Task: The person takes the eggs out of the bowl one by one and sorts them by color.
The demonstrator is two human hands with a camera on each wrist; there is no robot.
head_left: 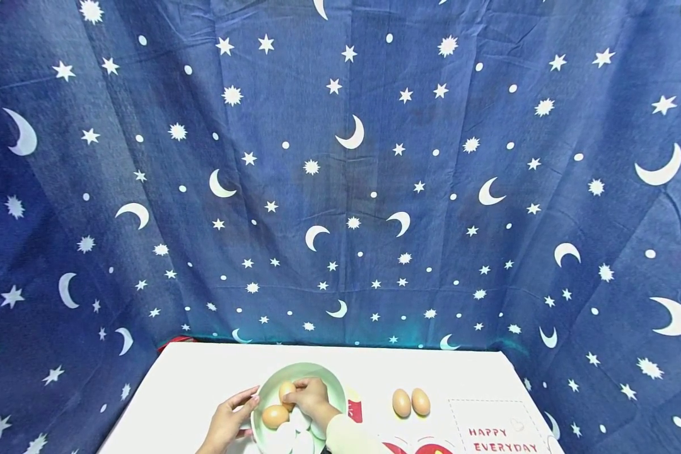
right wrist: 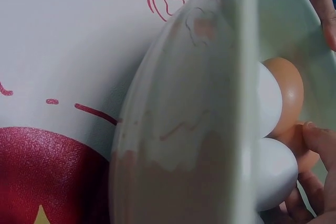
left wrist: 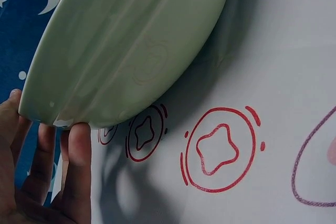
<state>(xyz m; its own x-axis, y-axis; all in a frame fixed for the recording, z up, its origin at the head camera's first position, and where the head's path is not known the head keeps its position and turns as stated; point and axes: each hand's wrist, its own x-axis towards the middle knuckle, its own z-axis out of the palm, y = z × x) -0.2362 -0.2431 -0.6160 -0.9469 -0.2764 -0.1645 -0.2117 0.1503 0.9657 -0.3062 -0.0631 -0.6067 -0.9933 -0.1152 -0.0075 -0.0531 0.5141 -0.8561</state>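
A pale green bowl (head_left: 268, 392) stands at the front of the table with brown and white eggs in it. At its left side my left hand (head_left: 229, 421) holds the bowl, thumb by the rim and fingers against the outer wall (left wrist: 131, 72). Inside the bowl, my right hand (head_left: 313, 398) pinches a brown egg (head_left: 286, 390) between thumb and fingers. Another brown egg (head_left: 275, 416) lies just in front of it. Several white eggs (head_left: 285, 434) fill the near part, and one white egg (right wrist: 275, 174) shows close to the right fingers in the right wrist view.
Two brown eggs, a left one (head_left: 401, 403) and a right one (head_left: 420, 401), lie side by side on the table right of the bowl. The white tablecloth (head_left: 215, 366) carries red printed drawings and lettering. A blue curtain (head_left: 340, 252) with moons and stars hangs behind.
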